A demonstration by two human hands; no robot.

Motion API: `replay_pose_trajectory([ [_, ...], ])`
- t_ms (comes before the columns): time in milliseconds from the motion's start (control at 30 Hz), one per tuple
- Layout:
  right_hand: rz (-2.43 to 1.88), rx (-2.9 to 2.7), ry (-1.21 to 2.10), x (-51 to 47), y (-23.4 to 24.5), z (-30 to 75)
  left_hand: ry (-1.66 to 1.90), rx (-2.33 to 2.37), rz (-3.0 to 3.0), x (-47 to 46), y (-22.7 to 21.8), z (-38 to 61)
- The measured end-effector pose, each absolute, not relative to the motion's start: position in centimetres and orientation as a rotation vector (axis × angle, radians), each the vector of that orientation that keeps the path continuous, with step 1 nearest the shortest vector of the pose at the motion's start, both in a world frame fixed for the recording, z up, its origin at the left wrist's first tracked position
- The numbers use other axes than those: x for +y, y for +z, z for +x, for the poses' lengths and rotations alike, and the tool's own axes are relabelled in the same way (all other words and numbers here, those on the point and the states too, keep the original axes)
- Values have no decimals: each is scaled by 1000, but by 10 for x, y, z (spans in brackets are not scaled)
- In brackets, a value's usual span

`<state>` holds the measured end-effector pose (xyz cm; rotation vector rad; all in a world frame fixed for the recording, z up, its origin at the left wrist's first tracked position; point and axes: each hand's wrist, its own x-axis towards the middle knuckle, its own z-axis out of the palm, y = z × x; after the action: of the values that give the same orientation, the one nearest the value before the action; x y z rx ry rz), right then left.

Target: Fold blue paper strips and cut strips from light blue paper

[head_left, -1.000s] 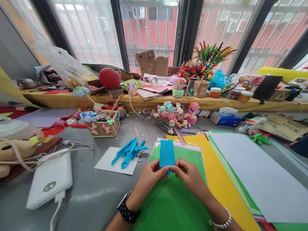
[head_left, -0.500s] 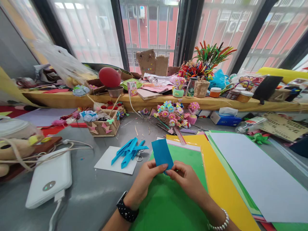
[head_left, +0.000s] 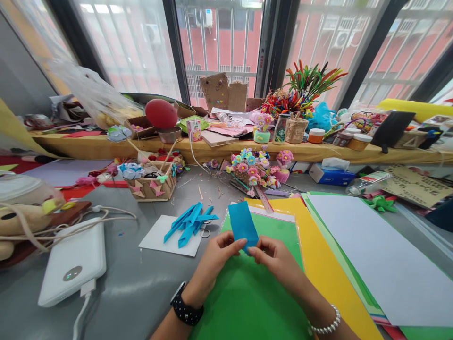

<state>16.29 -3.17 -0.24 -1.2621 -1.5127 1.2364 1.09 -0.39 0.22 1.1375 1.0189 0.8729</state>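
A blue paper strip stands up from my fingers, leaning a little to the left. My left hand pinches its lower edge from the left, and my right hand pinches the same edge from the right. Both hands hover over a green paper sheet on the grey table. A black watch is on my left wrist, a bead bracelet on my right. Several folded blue paper pieces lie on a white sheet to the left of my hands.
Yellow, green and white sheets are stacked on the right. A white power bank with a cable lies at the left. A cardboard basket, paper flowers and a cluttered window ledge stand behind.
The blue strip was upright, then tilted to the left and turned slightly in my fingers. Both hands kept their pinch on its lower edge and stayed over the green sheet.
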Motion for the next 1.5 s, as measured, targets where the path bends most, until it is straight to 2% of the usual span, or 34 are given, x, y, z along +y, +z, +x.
replay_pose_trajectory([
  [600,-1246,-1559,1366,-31,0,166,844,1104,1238,-6,1,11],
  [1067,-1241,-1795,1027,-31,8,170,788,1052,1200,-6,2,11],
  [1500,-1242,-1585,1204,-34,3,162,833,1088,1158,-5,-3,12],
])
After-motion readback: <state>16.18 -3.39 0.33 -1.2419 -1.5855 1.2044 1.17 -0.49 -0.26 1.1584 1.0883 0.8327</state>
